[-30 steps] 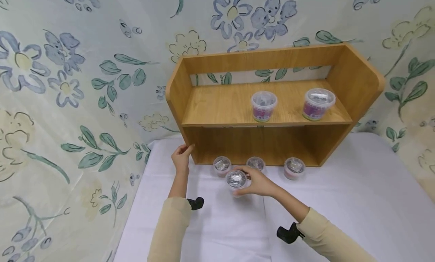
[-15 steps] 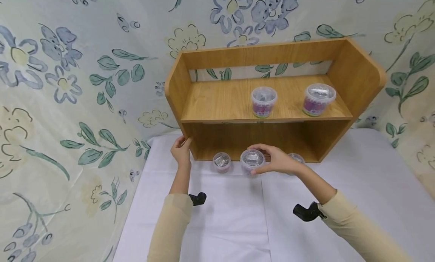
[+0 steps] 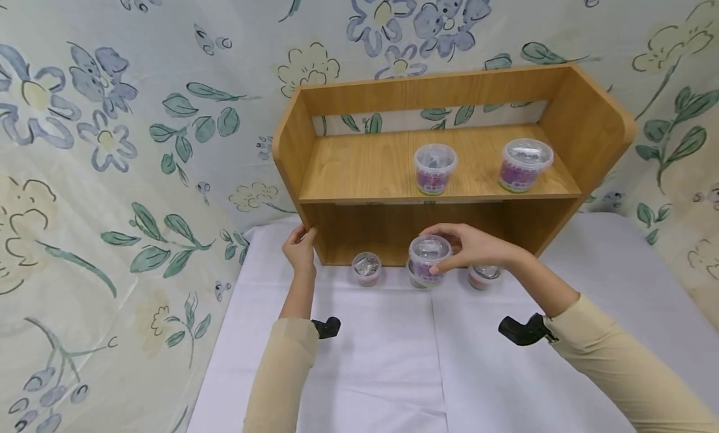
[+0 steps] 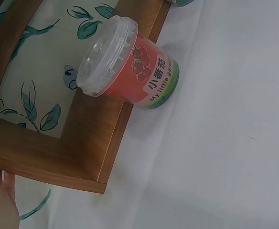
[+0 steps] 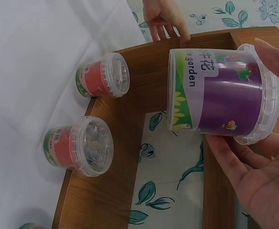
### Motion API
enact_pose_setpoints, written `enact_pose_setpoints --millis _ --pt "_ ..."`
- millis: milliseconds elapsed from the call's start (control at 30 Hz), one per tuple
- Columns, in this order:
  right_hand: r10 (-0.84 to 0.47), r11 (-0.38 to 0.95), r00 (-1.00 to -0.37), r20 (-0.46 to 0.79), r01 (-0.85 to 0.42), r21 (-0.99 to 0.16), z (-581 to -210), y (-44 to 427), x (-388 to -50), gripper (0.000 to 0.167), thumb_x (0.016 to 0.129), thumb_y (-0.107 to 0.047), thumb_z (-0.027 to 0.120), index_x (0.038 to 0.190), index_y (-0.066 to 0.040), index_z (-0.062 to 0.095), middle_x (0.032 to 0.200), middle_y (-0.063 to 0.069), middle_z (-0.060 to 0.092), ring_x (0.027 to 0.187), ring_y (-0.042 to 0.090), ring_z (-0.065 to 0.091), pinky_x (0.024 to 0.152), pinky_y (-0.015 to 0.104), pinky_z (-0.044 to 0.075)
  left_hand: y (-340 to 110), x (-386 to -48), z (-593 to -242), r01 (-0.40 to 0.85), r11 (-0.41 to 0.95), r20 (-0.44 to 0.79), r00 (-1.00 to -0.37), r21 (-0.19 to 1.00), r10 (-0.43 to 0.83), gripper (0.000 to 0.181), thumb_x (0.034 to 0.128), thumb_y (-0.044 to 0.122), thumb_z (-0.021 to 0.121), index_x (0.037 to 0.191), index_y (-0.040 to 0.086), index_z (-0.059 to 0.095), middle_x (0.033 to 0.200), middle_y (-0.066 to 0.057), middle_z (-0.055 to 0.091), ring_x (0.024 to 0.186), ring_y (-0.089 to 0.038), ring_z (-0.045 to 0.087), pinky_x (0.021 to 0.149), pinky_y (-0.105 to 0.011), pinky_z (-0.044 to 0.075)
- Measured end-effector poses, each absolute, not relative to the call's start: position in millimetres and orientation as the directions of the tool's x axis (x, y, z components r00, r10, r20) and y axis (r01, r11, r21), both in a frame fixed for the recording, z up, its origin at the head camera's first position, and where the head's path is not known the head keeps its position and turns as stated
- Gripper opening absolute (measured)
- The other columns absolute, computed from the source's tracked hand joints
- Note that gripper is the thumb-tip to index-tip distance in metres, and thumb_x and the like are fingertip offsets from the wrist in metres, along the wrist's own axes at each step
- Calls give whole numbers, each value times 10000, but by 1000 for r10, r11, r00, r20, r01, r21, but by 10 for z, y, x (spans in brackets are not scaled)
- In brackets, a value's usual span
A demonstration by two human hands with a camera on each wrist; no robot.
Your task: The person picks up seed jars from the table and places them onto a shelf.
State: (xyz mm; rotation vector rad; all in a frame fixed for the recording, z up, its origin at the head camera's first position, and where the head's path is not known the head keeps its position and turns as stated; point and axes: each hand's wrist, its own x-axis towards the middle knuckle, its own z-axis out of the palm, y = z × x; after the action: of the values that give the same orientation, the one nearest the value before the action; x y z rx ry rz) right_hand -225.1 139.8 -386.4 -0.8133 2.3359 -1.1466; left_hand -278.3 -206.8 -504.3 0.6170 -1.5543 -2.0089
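Note:
My right hand [image 3: 477,247] grips a purple-labelled lidded cup [image 3: 429,256] above the front of the lower shelf; the right wrist view shows thumb and fingers around the purple cup [image 5: 230,93]. Behind and below it in the head view, a row cup is mostly covered. My left hand [image 3: 300,251] touches the wooden shelf's left side panel [image 3: 292,152] with thumb and fingers; in the left wrist view part of the hand [image 4: 1,200] shows at the panel edge. A red-labelled cup [image 3: 367,269] stands left of the held one, another small cup [image 3: 483,276] to its right.
Two purple-labelled cups stand on the upper shelf, one near the middle [image 3: 435,169] and one at the right [image 3: 525,165]. A white cloth [image 3: 376,370] covers the table. Floral fabric [image 3: 185,171] hangs behind the shelf.
The purple cup in my right hand has moved right and towards the shelf, from in front of the left cups to over the middle one. My left hand stays at the side panel.

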Motion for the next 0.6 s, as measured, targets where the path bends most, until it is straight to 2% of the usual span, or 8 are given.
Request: enact_pose_setpoints --millis 167,367,600 --pt "-660 482 -743 -108 -308 -820 -3861 1424 -2257 638 739 -274 773 1276 -103 475 1215 66 551 1107 243 505 927 433 436 -2064 -2775 -5046 138 -196 -23 -759 971 -651 218 713 -19 698 929 -45 685 812 -3 670 707 -85 615 683 -191 494" --pt "-651 468 -749 -121 -271 -841 -3788 1436 -2263 640 736 -273 776 1275 -127 464 1215 55 538 1102 241 499 925 419 444 -2070 -2775 -5051 153 -194 -9 -761 969 -648 218 710 -23 701 924 -58 678 775 17 659 704 -79 615 659 -180 494" --pt "-680 446 -717 -150 -243 -862 -3704 1437 -2279 611 737 -252 775 1260 -141 478 1223 41 531 1119 250 486 932 409 428 -2079 -2772 -5061 153 -183 0 -766 971 -642 206 709 -20 699 912 -50 682 768 18 661 698 -75 614 624 -176 489"
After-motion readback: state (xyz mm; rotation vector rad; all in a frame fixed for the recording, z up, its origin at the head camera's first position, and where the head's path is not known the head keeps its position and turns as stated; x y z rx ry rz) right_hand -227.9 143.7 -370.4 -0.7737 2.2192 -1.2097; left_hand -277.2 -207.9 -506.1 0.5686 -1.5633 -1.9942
